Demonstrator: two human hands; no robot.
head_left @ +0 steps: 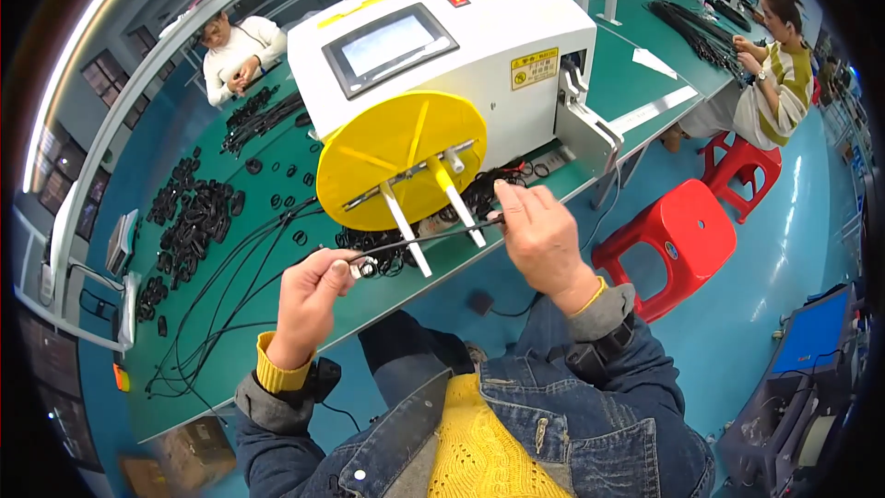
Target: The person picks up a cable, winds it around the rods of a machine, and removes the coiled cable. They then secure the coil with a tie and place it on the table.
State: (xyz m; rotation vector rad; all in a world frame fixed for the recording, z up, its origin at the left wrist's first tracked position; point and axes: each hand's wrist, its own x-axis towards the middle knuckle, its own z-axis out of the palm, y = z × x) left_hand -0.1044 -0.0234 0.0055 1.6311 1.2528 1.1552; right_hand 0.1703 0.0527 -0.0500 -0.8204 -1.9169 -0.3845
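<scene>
My left hand (312, 300) pinches one end of a thin black cable (419, 238). My right hand (539, 232) grips the other end, so the cable is stretched between them just in front of a yellow winding disc (369, 161). The disc has white pegs (406, 226) sticking out and is mounted on a white machine with a grey touch screen (387, 46). Coiled black cables (383, 254) lie under the disc on the green table (230, 314).
Piles of black cable coils (194, 221) and loose long cables (212, 314) cover the table's left part. Red stools (678, 240) stand on the blue floor at right. One person (235, 55) sits across the table, another (774, 74) at the far right.
</scene>
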